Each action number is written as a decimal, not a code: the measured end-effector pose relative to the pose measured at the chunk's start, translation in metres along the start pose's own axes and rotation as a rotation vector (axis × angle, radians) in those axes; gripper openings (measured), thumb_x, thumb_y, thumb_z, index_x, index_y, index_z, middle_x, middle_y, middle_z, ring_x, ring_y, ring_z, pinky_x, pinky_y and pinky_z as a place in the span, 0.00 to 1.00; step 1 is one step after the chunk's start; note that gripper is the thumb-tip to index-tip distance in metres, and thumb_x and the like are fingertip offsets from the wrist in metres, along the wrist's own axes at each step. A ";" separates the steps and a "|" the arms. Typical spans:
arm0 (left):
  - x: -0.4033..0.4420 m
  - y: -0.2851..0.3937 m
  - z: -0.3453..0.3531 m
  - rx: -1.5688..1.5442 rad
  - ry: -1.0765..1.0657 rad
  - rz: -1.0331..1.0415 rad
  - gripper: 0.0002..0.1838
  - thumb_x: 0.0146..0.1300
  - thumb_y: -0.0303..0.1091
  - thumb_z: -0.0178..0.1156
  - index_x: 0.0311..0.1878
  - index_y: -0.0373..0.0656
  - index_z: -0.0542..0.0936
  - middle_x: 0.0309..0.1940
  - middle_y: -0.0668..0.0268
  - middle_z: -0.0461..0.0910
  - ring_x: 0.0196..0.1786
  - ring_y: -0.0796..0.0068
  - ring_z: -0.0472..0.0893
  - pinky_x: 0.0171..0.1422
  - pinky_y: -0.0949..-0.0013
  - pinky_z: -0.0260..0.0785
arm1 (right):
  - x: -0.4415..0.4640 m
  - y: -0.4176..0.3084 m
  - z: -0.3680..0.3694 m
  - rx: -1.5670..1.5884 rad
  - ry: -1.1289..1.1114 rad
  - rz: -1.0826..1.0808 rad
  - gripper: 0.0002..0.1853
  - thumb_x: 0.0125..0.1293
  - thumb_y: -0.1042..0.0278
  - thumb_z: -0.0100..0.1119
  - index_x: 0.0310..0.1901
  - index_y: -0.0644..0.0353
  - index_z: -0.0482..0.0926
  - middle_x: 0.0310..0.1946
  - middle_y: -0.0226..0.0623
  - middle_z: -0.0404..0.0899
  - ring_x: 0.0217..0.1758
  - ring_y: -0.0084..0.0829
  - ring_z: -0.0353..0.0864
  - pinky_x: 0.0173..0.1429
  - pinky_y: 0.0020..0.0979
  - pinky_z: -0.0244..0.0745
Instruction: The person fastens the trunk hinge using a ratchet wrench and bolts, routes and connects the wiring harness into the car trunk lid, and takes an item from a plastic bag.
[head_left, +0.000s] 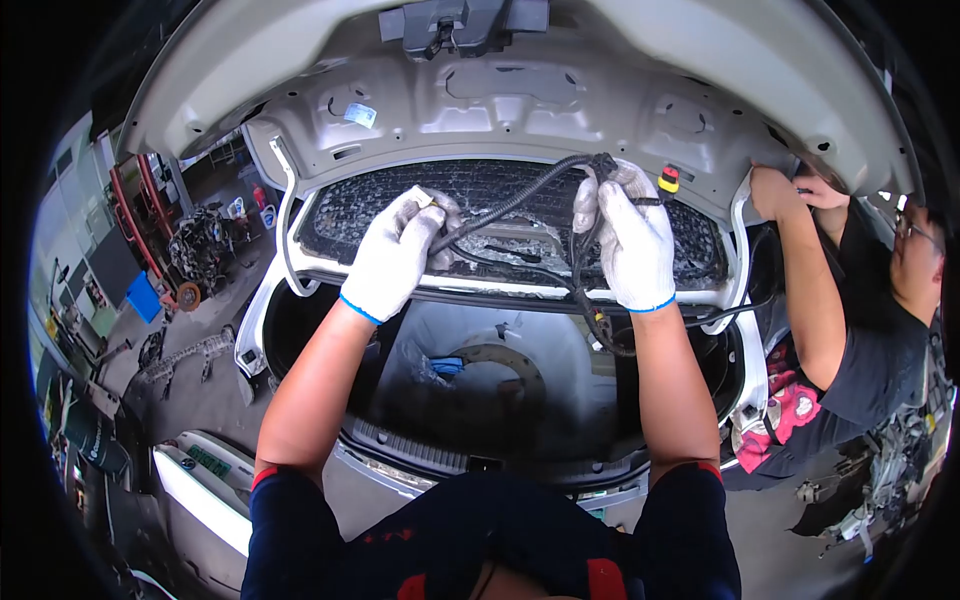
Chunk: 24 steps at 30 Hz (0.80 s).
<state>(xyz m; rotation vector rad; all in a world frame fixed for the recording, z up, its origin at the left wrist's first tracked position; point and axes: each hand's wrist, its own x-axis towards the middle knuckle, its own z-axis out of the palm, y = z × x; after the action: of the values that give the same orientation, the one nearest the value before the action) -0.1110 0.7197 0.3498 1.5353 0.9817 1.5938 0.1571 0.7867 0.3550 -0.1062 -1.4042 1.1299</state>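
Both my hands wear white work gloves and hold up a black wiring harness [515, 205] in front of the open car trunk. My left hand [395, 240] is closed round one end of it, with a small pale piece, perhaps a connector, at the fingertips. Raised at the right, my right hand [635, 230] grips the harness near its upper bend, where a dark connector [602, 165] shows above the fingers. Several thinner branches hang down between the hands to a lower bundle [597, 325]. A yellow and red connector [669, 179] is beside my right fingers.
Overhead is the raised trunk lid [620, 100] with its latch [465, 25]. Below lies the trunk floor [480, 390] with a blue item [446, 366] in clear plastic. A co-worker [850, 290] reaches toward the lid's right hinge. A white panel [205, 490] lies on the floor at left.
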 end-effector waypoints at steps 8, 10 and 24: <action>0.010 -0.004 -0.019 -0.148 0.072 -0.001 0.13 0.82 0.39 0.49 0.55 0.41 0.78 0.37 0.67 0.82 0.30 0.81 0.77 0.33 0.76 0.71 | 0.021 0.001 0.009 -0.043 -0.038 0.046 0.15 0.82 0.65 0.52 0.61 0.67 0.76 0.47 0.43 0.85 0.47 0.28 0.83 0.55 0.31 0.80; 0.005 -0.001 -0.021 -0.079 0.095 -0.003 0.14 0.81 0.38 0.47 0.53 0.40 0.79 0.36 0.65 0.83 0.29 0.80 0.78 0.34 0.75 0.72 | 0.023 0.002 0.008 -0.042 -0.053 0.032 0.16 0.82 0.65 0.50 0.61 0.68 0.76 0.48 0.45 0.85 0.48 0.30 0.84 0.57 0.32 0.80; -0.010 -0.011 -0.035 0.147 0.200 0.132 0.12 0.78 0.35 0.48 0.51 0.42 0.79 0.39 0.66 0.84 0.30 0.79 0.81 0.37 0.74 0.75 | 0.037 0.017 0.002 -0.476 0.189 0.020 0.21 0.82 0.57 0.54 0.65 0.63 0.79 0.55 0.36 0.84 0.56 0.25 0.81 0.59 0.28 0.75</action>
<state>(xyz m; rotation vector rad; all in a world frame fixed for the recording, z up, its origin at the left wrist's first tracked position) -0.1456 0.7139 0.3356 1.5900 1.1491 1.8303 0.1382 0.8187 0.3704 -0.5525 -1.4774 0.7601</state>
